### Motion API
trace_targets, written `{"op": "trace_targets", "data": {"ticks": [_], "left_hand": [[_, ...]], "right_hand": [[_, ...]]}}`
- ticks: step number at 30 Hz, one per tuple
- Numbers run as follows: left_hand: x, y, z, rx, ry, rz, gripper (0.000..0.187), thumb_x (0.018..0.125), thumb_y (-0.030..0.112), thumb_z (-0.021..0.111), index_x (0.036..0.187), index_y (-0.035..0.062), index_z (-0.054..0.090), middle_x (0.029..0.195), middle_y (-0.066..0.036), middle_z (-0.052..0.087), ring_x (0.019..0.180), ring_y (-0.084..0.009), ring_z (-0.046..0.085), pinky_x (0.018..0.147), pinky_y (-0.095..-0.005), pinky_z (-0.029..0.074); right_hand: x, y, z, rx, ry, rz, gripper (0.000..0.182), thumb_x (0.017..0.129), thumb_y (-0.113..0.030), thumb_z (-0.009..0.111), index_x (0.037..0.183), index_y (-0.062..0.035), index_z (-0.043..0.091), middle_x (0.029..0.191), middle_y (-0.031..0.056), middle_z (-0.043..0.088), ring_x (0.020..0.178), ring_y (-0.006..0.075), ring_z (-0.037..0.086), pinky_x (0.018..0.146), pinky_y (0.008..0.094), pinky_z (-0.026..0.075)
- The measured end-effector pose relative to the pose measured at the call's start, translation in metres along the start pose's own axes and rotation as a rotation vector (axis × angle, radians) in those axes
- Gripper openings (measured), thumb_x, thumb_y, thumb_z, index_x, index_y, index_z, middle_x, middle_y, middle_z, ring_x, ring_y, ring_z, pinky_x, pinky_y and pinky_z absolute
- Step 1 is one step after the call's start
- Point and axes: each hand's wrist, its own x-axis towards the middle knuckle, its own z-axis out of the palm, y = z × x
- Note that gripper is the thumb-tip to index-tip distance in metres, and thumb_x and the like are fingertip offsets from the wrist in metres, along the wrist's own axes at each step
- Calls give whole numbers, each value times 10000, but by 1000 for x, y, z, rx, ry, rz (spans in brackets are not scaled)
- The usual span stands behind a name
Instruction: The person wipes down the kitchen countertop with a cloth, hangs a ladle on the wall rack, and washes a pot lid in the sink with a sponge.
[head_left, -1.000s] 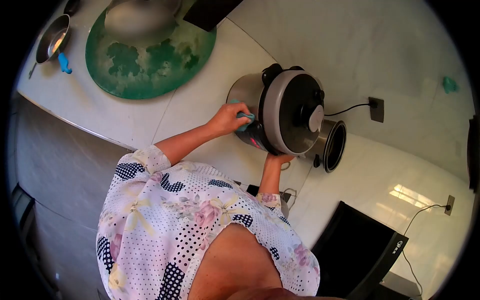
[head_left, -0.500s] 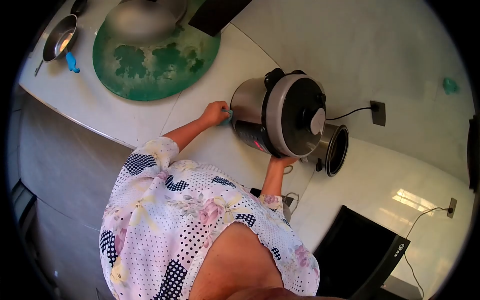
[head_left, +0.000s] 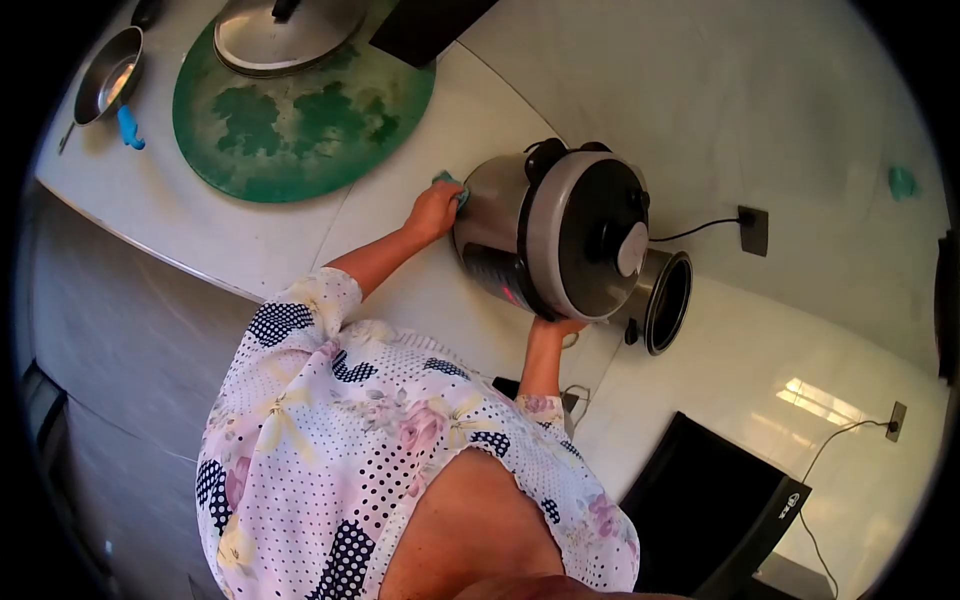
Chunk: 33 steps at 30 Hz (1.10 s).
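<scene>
1. While the left hand (head_left: 433,210) presses a small teal cloth (head_left: 450,184) against the steel side of the electric pressure cooker (head_left: 555,235), fingers are closed on the cloth, clamped betw. palm and cooker wall, left of frame centre.
2. Right hand (head_left: 556,326) sits under the cooker's lower edge, fingers curled up against the rim; it braces the body. Whether it truly grips or just props, can't tell, since most of the hand is hidden.
3. Cooker: centre of frame, on the pale countertop (head_left: 420,130), lid w/ black knob on and facing the camera, front panel w/ red display toward the person. Cord (head_left: 690,227) runs right to a wall socket (head_left: 753,224).
4. Progress, as a judgement: wiping is mid-way. Cloth is at the far side wall; no obvious grime shows on the steel, but glare makes it hard to call. Lid, panel and near side aren't under the cloth now.
5. Pose: left arm stretched out nearly straight, wrist bent in toward the cooker; right forearm short and upright, elbow tucked near the floral blouse (head_left: 380,420).
6. Around: steel inner pot (head_left: 665,300) just behind the cooker at right; green round board (head_left: 300,110) w/ a steel lid (head_left: 280,30) on it, upper left; small pan (head_left: 105,85) w/ blue handle at far upper left.
</scene>
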Motion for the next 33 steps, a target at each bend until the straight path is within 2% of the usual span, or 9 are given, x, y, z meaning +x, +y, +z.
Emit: {"op": "trace_targets", "data": {"ticks": [2, 7, 14, 17, 20, 23, 29, 30, 33], "left_hand": [[5, -11, 1, 12, -97, -11, 189, 811, 44, 527, 977, 24, 613, 977, -176, 582, 901, -367, 562, 787, -435, 451], [52, 71, -18, -180, -77, 181, 219, 840, 41, 505, 1030, 36, 614, 978, -179, 583, 903, -367, 565, 783, -438, 448], [38, 4, -1, -18, -80, 63, 209, 835, 71, 512, 1012, 20, 611, 965, -205, 593, 875, -399, 569, 762, -448, 459], [24, -24, -24, 372, -679, -82, 217, 811, 70, 529, 1005, 19, 613, 954, -227, 592, 902, -408, 563, 764, -466, 456], [13, -35, -30, 196, -170, -37, 154, 784, 38, 528, 919, 0, 592, 935, -224, 587, 857, -411, 575, 726, -483, 461], [54, -8, -35, 222, -19, 27, 127, 756, 45, 554, 866, 8, 607, 901, -212, 590, 859, -385, 578, 723, -473, 465], [127, -48, -6, 474, -203, 441, 120, 717, 68, 599, 830, 55, 635, 903, -107, 604, 891, -298, 585, 726, -414, 486], [125, -50, -6, 629, -400, 367, 144, 732, 44, 577, 863, 54, 636, 930, -91, 597, 943, -295, 569, 783, -400, 470], [87, -71, 13, 353, -293, 522, 148, 750, 40, 537, 884, 8, 592, 927, -172, 587, 931, -379, 532, 815, -419, 444]], "right_hand": [[-6, -4, 10, -31, 10, 7, 443, 976, -288, 362, 1302, 8, 408, 1322, 148, 469, 1149, 299, 511, 994, 403, 454], [-3, -1, -2, 46, -53, 18, 442, 976, -286, 363, 1307, 5, 402, 1327, 148, 464, 1148, 300, 511, 987, 403, 462], [6, 6, -18, 50, -71, 51, 443, 978, -288, 361, 1313, 0, 396, 1330, 144, 462, 1144, 294, 515, 988, 394, 461], [10, 8, -18, 59, -40, 30, 442, 983, -290, 345, 1321, -9, 390, 1329, 134, 466, 1148, 283, 511, 995, 381, 450], [5, 5, -5, -16, -9, -24, 440, 989, -294, 322, 1324, -16, 390, 1326, 126, 471, 1158, 272, 502, 1004, 374, 435], [13, 10, -17, 38, -61, -27, 442, 986, -299, 339, 1321, -16, 395, 1321, 124, 476, 1161, 270, 501, 1001, 380, 437], [4, 2, -8, 141, -52, 64, 443, 976, -295, 366, 1316, -12, 403, 1322, 136, 472, 1152, 278, 511, 985, 390, 458], [-2, 1, -1, 87, -23, 33, 442, 976, -291, 364, 1316, -11, 402, 1320, 138, 473, 1151, 280, 511, 984, 390, 459], [-14, -7, 14, -10, 29, -17, 438, 976, -283, 360, 1317, -10, 400, 1317, 141, 474, 1150, 284, 512, 981, 390, 463]]}}
